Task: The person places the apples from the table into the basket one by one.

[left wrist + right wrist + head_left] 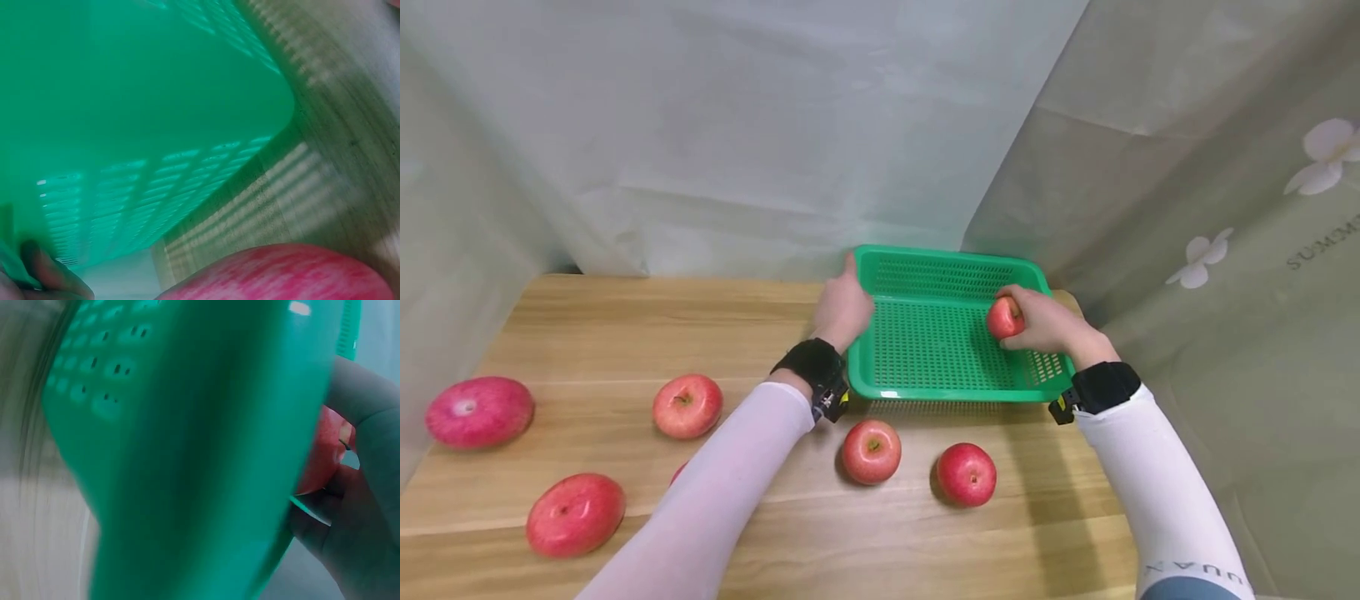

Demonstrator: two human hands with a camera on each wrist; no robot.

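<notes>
At the far edge of the wooden table (625, 333), against the draped backdrop, stands a green perforated plastic basket (940, 275). The right hand (1045, 325) reaches over the basket's right side, fingers curled round a small red apple (1003, 318) held just above the mesh floor near the right wall; the right wrist view shows the same apple (322, 453) clasped behind the basket's rim. The left hand (844, 307) rests against the basket's left wall, fingers fairly straight along the rim; whether they hook over it cannot be told. Just in front of the basket lie two red apples (871, 451), side by side but apart. Three more apples (687, 406) lie spread over the table's left part.
</notes>
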